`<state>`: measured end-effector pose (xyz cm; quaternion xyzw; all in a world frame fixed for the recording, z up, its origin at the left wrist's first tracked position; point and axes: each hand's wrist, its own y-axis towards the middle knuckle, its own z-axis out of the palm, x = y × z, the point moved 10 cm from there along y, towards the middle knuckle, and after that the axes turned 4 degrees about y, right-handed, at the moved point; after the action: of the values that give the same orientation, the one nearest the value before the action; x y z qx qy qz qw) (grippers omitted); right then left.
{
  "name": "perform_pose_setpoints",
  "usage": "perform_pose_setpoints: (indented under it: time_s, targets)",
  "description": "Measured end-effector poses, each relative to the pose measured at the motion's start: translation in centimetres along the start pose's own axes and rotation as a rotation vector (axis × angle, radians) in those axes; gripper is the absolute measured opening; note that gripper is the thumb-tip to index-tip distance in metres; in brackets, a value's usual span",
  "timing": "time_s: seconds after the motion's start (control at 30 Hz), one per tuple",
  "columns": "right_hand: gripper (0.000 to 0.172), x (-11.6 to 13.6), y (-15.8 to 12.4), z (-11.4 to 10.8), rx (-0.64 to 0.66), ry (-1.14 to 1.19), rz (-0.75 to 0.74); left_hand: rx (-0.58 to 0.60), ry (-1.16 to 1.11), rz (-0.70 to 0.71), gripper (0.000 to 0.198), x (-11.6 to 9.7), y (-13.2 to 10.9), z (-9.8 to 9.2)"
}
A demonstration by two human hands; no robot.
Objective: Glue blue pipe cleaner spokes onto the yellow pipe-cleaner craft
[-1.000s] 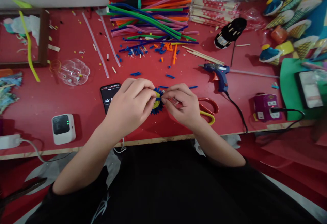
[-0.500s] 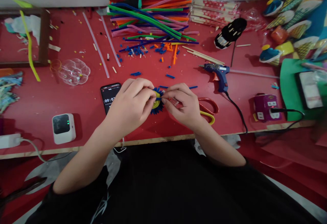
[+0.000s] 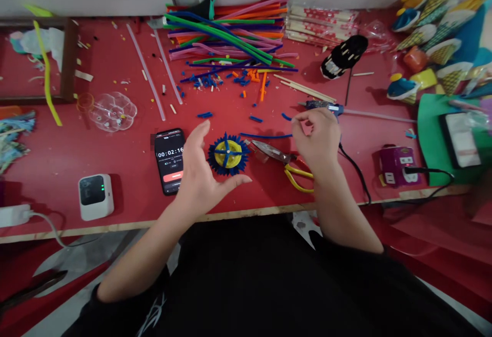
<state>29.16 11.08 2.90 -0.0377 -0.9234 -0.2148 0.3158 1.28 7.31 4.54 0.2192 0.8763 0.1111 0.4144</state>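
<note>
A round yellow piece [image 3: 228,153] with a spiky blue fringe lies flat on the red table, blue strips crossing its middle. My left hand [image 3: 202,173] is spread around its left and near sides, thumb and fingers wide apart and holding nothing. To the right, my right hand [image 3: 317,139] is raised with curled fingers, in front of the glue gun [image 3: 325,106]. A short blue pipe cleaner end [image 3: 286,117] shows at its fingertips. Beneath lies a longer blue pipe cleaner [image 3: 265,135]. Scissors [image 3: 274,152] with yellow and red handles rest beside the wheel, partly behind my right wrist.
A phone [image 3: 165,165] running a timer lies left of the wheel, near a white device [image 3: 96,197]. Pipe cleaners [image 3: 230,34] are heaped at the back, with cut bits in front. A purple power socket [image 3: 400,165] stands right, its cable along the table edge.
Both hands have parted from the wheel, uncovering it and the phone. My left hand has opened and moved slightly down; my right has moved right and up toward the glue gun.
</note>
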Motion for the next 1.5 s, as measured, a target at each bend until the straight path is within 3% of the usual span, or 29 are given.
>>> perform_pose_setpoints:
  time_s: [0.07, 0.17, 0.27, 0.4, 0.5, 0.6, 0.67, 0.73, 0.83, 1.0, 1.17, 1.3, 1.5]
  targets:
    - [0.011, -2.3, 0.5, 1.1, 0.079, -0.132, 0.052, -0.044, -0.060, -0.043, 0.131, 1.4, -1.4, 1.1]
    - [0.016, -4.2, 0.4, 2.3, 0.211, -0.216, 0.067, -0.048, -0.129, -0.108, 0.134, 3.0, -2.6, 2.8]
    - [0.024, -5.4, 0.3, 0.7, 0.211, -0.220, 0.069, -0.044, -0.179, -0.142, 0.125, 3.5, -2.8, 3.5]
    - [0.029, -9.5, 0.6, -3.1, 0.125, -0.345, 0.222, -0.137, -0.220, -0.161, 0.109, 3.2, -2.5, 2.6]
    - [0.034, -12.9, 0.4, -3.4, 0.191, -0.412, 0.387, -0.178, -0.325, -0.180, 0.098, 3.0, -2.2, 2.1]
    - [0.020, -13.7, 0.3, -2.8, 0.217, -0.402, 0.431, -0.240, -0.398, -0.196, 0.097, 2.9, -1.8, 1.3]
    - [0.019, -13.0, 0.3, -3.1, 0.157, -0.388, 0.419, -0.322, -0.420, -0.180, 0.097, 2.7, -1.5, 0.3]
    - [0.024, -11.2, 0.2, -4.5, 0.009, -0.315, 0.351, -0.335, -0.491, -0.154, 0.090, 2.5, -0.9, 0.1]
    - [0.027, -7.6, -0.3, -6.4, -0.187, -0.136, 0.203, -0.239, -0.634, -0.140, 0.075, 2.3, 0.2, 1.1]
    - [0.037, -3.5, -0.4, -6.0, -0.286, 0.242, 0.108, -0.149, -0.627, -0.108, 0.071, 2.5, 1.4, 2.1]
    - [0.027, -2.4, 0.0, -1.8, -0.141, 0.409, 0.207, -0.061, -0.628, -0.072, 0.069, 2.7, 2.4, 3.2]
    - [0.031, -2.2, -0.6, 0.8, -0.043, 0.698, 0.269, -0.079, -0.595, -0.052, 0.069, 3.0, 2.1, 3.6]
    - [0.021, -0.5, -1.5, 2.1, 0.192, 0.887, 0.202, -0.088, -0.569, -0.036, 0.073, 3.1, 0.8, 4.1]
